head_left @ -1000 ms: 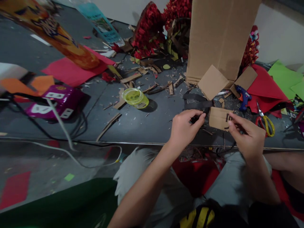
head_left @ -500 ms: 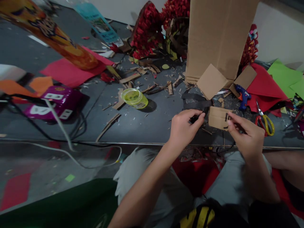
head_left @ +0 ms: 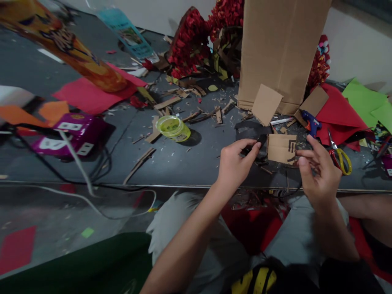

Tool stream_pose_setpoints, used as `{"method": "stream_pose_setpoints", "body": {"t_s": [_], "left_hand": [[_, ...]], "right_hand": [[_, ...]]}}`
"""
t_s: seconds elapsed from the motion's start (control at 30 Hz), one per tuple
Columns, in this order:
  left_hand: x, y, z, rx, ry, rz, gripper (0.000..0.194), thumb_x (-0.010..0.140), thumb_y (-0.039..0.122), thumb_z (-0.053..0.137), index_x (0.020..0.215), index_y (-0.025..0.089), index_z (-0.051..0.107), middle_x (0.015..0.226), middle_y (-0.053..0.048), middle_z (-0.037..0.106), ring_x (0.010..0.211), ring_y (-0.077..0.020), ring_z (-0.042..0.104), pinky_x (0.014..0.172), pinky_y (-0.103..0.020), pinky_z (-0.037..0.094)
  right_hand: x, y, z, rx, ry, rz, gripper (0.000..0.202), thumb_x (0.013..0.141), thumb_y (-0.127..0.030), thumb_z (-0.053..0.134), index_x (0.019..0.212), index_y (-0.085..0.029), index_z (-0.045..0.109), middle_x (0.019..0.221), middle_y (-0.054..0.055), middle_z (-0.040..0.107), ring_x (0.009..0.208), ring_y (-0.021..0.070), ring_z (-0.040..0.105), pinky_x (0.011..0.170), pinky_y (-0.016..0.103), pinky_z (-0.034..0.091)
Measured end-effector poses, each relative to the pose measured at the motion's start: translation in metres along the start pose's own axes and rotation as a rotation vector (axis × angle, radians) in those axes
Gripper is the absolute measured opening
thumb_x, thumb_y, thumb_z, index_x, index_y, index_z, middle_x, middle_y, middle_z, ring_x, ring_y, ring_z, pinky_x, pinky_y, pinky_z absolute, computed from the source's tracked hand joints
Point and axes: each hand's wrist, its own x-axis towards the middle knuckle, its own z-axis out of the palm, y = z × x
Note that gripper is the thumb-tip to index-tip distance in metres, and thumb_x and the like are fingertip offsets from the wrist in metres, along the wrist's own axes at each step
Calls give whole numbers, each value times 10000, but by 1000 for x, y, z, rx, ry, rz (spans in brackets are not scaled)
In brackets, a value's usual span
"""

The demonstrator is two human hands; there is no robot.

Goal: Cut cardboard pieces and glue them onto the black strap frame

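Note:
A small cardboard square (head_left: 277, 149) with dark strip-like marks on its right side lies near the table's front edge. Just left of it, my left hand (head_left: 239, 161) is closed, thumb and forefinger pinching a small black piece (head_left: 261, 140). Behind those fingertips lie black strips (head_left: 249, 130) on the table. My right hand (head_left: 321, 175) is at the square's right edge with its fingers apart; whether a fingertip touches the card cannot be made out. A plain cardboard piece (head_left: 266, 104) leans on a tall cardboard box (head_left: 281, 49).
A blue glue gun (head_left: 311, 122) and yellow-red scissors (head_left: 343, 159) lie to the right, by red sheets (head_left: 343, 116) and green sheets (head_left: 364, 96). Left are a tub of yellow-green stuff (head_left: 173, 128), a purple power strip (head_left: 76, 132) with cables, and scattered scraps.
My right hand has let go of the cardboard square and spread its fingers. The square now lies flatter, with more of its dark marks showing. My left hand keeps its pinch.

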Motion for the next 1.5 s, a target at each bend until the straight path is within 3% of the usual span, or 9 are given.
{"method": "stream_pose_setpoints", "body": {"t_s": [0.1, 0.3, 0.4, 0.57, 0.67, 0.97, 1.23, 1.4, 1.5], "left_hand": [[2, 0, -1, -77, 18, -46, 160, 787, 293, 601, 754, 174, 702, 711, -13, 719, 618, -117, 594, 585, -218, 460], [12, -11, -3, -351, 139, -168, 289, 696, 442, 688, 714, 154, 685, 605, 14, 616, 550, -94, 495, 524, -208, 399], [18, -16, -5, -407, 219, -182, 332, 662, 482, 712, 732, 158, 690, 634, 15, 614, 563, -88, 489, 536, -208, 397], [16, -13, -12, -294, 334, -98, 331, 694, 482, 687, 782, 164, 712, 670, 3, 649, 590, -104, 536, 563, -224, 435], [13, -9, -14, -246, 393, -12, 287, 734, 445, 675, 798, 169, 716, 701, -7, 677, 638, -120, 590, 631, -235, 476], [10, -3, -18, -540, 238, 115, 391, 670, 555, 725, 687, 164, 711, 674, -40, 689, 605, -132, 610, 568, -228, 494], [6, 3, -24, -487, 134, 337, 275, 804, 406, 660, 688, 160, 696, 657, -52, 693, 618, -135, 633, 579, -220, 499], [8, 0, -24, -352, 203, 499, 161, 838, 277, 636, 731, 167, 686, 693, -41, 715, 631, -126, 649, 585, -213, 483], [9, -1, -23, -176, 263, 588, 136, 853, 227, 613, 749, 169, 679, 708, -37, 726, 630, -125, 650, 602, -229, 465]], "right_hand": [[-1, 2, -3, 60, -10, 57, 423, 896, -263, 518, 1318, -231, 508, 960, 53, 732, 676, 142, 684, 597, 268, 577], [5, 22, -29, -141, 48, 189, 274, 884, -374, 531, 1016, -188, 684, 866, 56, 729, 630, 140, 650, 606, 275, 540], [5, 61, -59, -417, 30, 343, 312, 841, -430, 564, 962, -178, 702, 780, 58, 713, 650, 175, 641, 649, 308, 517], [-12, 150, -100, -783, -405, 597, 392, 767, -428, 617, 1021, -138, 691, 892, 147, 715, 845, 298, 672, 705, 365, 490], [-24, 184, -106, -788, -456, 633, 447, 744, -479, 617, 1035, -146, 683, 896, 142, 714, 831, 294, 676, 682, 351, 489], [-36, 215, -85, -780, -288, 646, 493, 769, -516, 493, 998, -118, 672, 932, 171, 693, 855, 301, 664, 739, 399, 500], [-46, 211, -90, -732, -93, 733, 615, 769, -600, 372, 1025, -89, 602, 914, 223, 662, 838, 372, 645, 722, 480, 487], [-56, 197, -99, -288, 259, 727, 647, 592, -640, 615, 1018, -167, 499, 812, 84, 611, 741, 264, 606, 731, 446, 487], [-57, 180, -101, -114, 294, 679, 665, 542, -604, 689, 1025, -197, 480, 780, 10, 565, 689, 187, 569, 695, 366, 494]]}}
